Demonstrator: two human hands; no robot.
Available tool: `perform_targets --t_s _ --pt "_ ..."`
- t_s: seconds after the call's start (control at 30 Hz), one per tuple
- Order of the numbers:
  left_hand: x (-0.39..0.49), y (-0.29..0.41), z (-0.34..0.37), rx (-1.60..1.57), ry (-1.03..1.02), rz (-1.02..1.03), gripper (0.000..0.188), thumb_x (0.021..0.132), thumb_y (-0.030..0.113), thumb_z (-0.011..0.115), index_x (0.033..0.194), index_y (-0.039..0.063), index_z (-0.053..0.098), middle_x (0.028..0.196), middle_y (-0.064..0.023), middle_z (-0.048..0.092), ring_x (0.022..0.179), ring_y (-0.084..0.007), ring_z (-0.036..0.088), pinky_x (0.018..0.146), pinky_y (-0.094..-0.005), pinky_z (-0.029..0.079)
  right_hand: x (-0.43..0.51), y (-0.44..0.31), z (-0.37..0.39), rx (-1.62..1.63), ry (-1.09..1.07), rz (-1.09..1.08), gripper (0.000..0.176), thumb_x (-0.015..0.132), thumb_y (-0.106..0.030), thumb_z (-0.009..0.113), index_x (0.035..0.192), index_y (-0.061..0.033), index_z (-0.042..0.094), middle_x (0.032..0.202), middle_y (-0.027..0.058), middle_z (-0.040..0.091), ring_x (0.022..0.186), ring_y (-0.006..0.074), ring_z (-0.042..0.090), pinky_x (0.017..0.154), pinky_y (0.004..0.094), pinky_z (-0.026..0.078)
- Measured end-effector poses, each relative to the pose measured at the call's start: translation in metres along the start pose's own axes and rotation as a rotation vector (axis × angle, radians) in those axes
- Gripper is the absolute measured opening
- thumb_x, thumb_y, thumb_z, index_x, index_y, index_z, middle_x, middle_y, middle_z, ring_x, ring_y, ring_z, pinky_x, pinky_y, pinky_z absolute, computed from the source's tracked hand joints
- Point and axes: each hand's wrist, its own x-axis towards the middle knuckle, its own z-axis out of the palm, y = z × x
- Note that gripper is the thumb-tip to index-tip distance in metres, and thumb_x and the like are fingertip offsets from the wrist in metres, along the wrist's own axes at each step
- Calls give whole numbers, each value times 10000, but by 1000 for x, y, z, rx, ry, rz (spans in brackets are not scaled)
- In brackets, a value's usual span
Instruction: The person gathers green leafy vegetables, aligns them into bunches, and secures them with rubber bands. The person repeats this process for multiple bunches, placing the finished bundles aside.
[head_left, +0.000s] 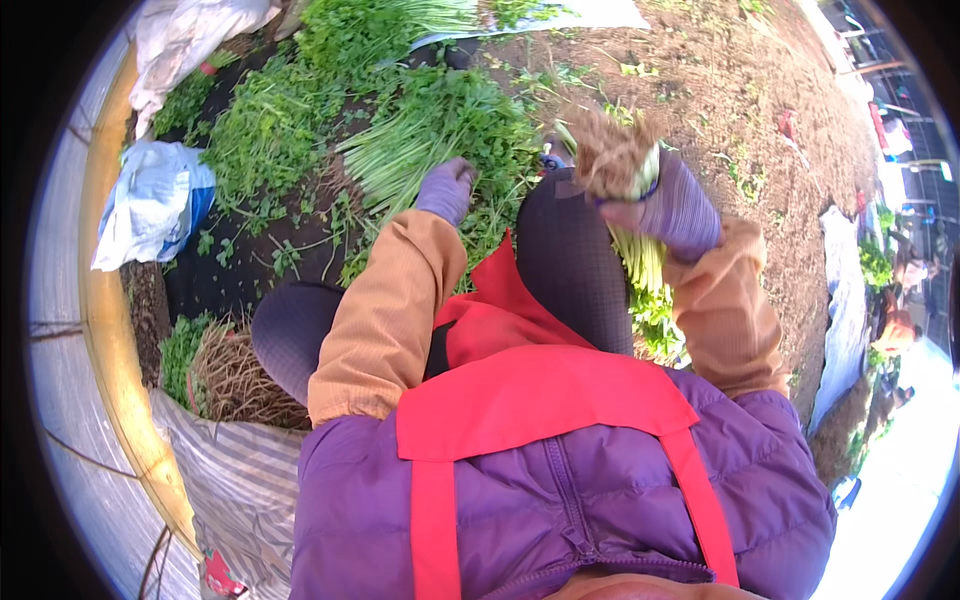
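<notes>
My right hand (652, 206), in a purple striped glove, is closed around a bunch of leafy green stalks (649, 262), roots up and leaves hanging down beside my knee. The pale brown root mass (611, 146) rises above the fist. My left hand (448, 189), in a purple glove, rests at the lower edge of a heap of long-stemmed greens (412, 154). Its fingers are curled, and the picture does not settle whether they hold a stem.
More loose greens (262, 135) spread over dark sheeting at the left. A white and blue plastic bag (154, 199) lies at far left. Bundled greens with roots (240, 375) stand beside my left knee, near striped cloth (240, 465). Brown soil (765, 112) extends right to a pale sheet (836, 307).
</notes>
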Motion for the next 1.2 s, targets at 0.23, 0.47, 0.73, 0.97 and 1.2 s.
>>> perform_targets --t_s 0.23,0.47,0.73,0.97,1.2 --pt "-15 0 55 75 -364 -32 582 982 409 602 1480 154 445 1203 -211 679 1089 -354 663 927 -435 508 17 23 -43 246 231 204 708 720 -105 879 1324 53 546 1138 106 678 1040 184 650 990 324 492" --pt "-12 13 38 263 -189 -197 683 958 487 581 1496 102 410 1406 -235 541 1286 -386 531 1074 -469 417 24 32 -32 -286 342 201 571 753 -69 851 1240 58 581 1077 61 670 982 129 622 928 296 529" --pt "-34 79 -8 -583 -233 -227 418 997 391 571 1196 29 642 1015 -150 721 988 -274 714 844 -396 566 60 40 -19 -569 318 2 530 710 -130 840 1156 -17 579 910 9 634 820 119 616 751 288 538" --pt "-85 116 -81 -1856 -945 -217 709 1015 608 405 1374 2 481 1062 -190 674 944 -259 696 839 -393 593 36 -60 108 -1027 93 -954 456 731 -134 743 1169 -98 623 1061 90 678 1017 299 649 903 455 507" --pt "-79 84 -102 -1582 -166 -370 806 972 728 327 1219 18 619 948 -173 705 803 -302 701 721 -436 602 1 24 148 -559 414 -276 633 759 173 492 1367 -1 536 1261 169 625 1142 281 632 1010 363 504"
